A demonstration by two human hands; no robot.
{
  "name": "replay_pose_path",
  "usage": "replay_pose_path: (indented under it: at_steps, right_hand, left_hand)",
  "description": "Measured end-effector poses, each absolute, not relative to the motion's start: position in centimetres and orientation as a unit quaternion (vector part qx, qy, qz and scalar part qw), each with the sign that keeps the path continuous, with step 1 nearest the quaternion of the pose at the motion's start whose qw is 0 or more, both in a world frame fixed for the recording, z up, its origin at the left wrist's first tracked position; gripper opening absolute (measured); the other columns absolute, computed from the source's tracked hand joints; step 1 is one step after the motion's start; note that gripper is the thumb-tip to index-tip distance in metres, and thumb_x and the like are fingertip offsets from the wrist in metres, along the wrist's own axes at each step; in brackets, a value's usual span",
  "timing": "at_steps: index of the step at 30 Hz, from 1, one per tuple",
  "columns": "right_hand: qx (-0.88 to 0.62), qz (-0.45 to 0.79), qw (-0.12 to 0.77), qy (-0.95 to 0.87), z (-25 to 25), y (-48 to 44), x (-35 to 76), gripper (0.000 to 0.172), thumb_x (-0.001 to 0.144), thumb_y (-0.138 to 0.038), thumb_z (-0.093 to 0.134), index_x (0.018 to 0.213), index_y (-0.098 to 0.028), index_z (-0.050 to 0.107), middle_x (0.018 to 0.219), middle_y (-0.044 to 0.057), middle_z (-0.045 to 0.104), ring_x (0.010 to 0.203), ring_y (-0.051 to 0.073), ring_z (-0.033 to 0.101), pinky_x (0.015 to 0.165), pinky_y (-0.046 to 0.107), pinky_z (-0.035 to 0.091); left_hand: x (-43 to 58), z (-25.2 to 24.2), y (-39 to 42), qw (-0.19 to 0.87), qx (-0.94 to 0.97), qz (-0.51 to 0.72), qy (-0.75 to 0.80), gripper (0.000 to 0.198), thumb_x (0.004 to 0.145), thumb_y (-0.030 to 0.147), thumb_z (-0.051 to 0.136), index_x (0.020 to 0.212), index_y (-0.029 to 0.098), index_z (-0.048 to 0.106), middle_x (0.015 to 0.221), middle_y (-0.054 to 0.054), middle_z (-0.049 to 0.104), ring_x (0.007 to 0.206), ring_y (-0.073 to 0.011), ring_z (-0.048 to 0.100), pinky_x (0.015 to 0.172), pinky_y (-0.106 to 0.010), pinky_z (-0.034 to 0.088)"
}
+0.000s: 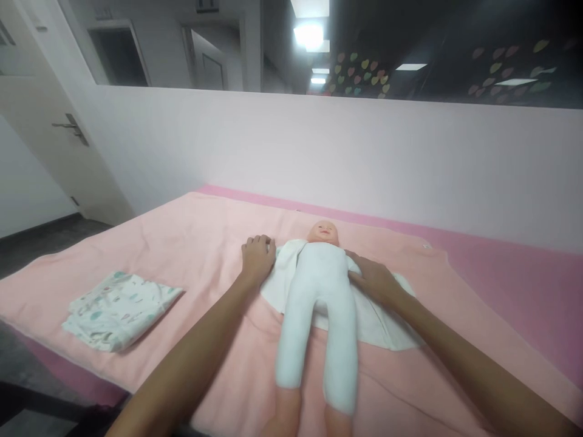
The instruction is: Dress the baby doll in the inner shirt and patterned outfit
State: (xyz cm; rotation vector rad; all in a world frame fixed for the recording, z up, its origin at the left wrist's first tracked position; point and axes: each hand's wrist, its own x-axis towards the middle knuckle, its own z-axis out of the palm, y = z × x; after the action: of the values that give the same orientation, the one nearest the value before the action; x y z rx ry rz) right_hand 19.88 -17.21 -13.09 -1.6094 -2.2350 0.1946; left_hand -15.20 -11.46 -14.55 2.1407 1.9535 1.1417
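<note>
A baby doll (319, 291) in a white bodysuit lies on its back on a pink blanket (191, 255), head away from me. Under it spreads an open white garment (387, 321). My left hand (257, 256) rests at the doll's left shoulder, fingers curled onto the edge of the white garment. My right hand (373, 279) lies flat against the doll's other side, on the garment, fingers stretched toward the doll's chest.
A folded patterned cloth (118, 308) lies on the blanket at the left. A low white wall (364, 152) runs behind the bed, with a pink mattress edge (514, 273) at the right. A door (54, 133) stands at the far left.
</note>
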Motion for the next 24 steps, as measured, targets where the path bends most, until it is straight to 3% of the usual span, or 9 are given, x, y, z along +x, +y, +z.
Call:
replay_pose_path:
  at_steps: [9, 13, 16, 20, 24]
  right_hand:
    - [-0.577, 0.031, 0.158, -0.800, -13.6, -16.2, 19.3, 0.059, 0.103, -0.048, 0.046, 0.158, -0.028, 0.048, 0.103, 0.007, 0.078, 0.093, 0.029, 0.073, 0.081, 0.035, 0.049]
    - [-0.572, 0.058, 0.173, -0.800, -13.4, -16.4, 19.4, 0.061, 0.103, -0.049, 0.046, 0.161, -0.029, 0.043, 0.124, 0.010, 0.076, 0.108, 0.031, 0.072, 0.088, 0.038, 0.051]
    - [-0.535, 0.110, 0.215, -0.809, -12.7, -17.2, 19.8, 0.062, 0.103, -0.053, 0.049, 0.161, -0.032, 0.040, 0.150, 0.008, 0.063, 0.128, 0.032, 0.065, 0.100, 0.042, 0.052]
    - [-0.555, 0.133, 0.247, -0.783, -12.1, -19.0, 21.3, 0.060, 0.098, -0.058, 0.057, 0.150, -0.030, 0.052, 0.149, 0.010, 0.063, 0.130, 0.035, 0.063, 0.103, 0.048, 0.052]
    - [-0.591, 0.165, 0.267, -0.743, -13.2, -20.9, 23.6, 0.052, 0.095, -0.056, 0.062, 0.140, -0.030, 0.060, 0.139, 0.010, 0.069, 0.122, 0.034, 0.067, 0.096, 0.047, 0.056]
  left_hand:
    - [-16.9, -14.3, -10.7, 0.027, 0.695, 0.333, 0.637, 0.043, 0.105, 0.047, 0.040, 0.073, 0.024, 0.056, 0.080, -0.008, 0.069, 0.075, -0.0260, 0.060, 0.069, -0.037, 0.036]
    - [-17.5, -14.3, -10.8, 0.033, 0.704, 0.326, 0.631, 0.045, 0.106, 0.048, 0.039, 0.069, 0.025, 0.052, 0.069, -0.004, 0.062, 0.064, -0.0227, 0.056, 0.064, -0.036, 0.033]
    - [-17.3, -14.2, -10.9, 0.016, 0.713, 0.323, 0.622, 0.047, 0.107, 0.048, 0.035, 0.070, 0.025, 0.053, 0.073, -0.006, 0.063, 0.071, -0.0250, 0.058, 0.069, -0.037, 0.035]
    - [-16.7, -13.9, -11.2, -0.024, 0.731, 0.323, 0.600, 0.037, 0.107, 0.042, 0.036, 0.092, 0.025, 0.065, 0.097, -0.011, 0.070, 0.095, -0.0307, 0.062, 0.083, -0.042, 0.039]
    - [-16.1, -13.4, -11.6, -0.071, 0.752, 0.342, 0.558, 0.033, 0.108, 0.037, 0.034, 0.118, 0.025, 0.063, 0.112, -0.011, 0.071, 0.102, -0.0315, 0.061, 0.092, -0.046, 0.038]
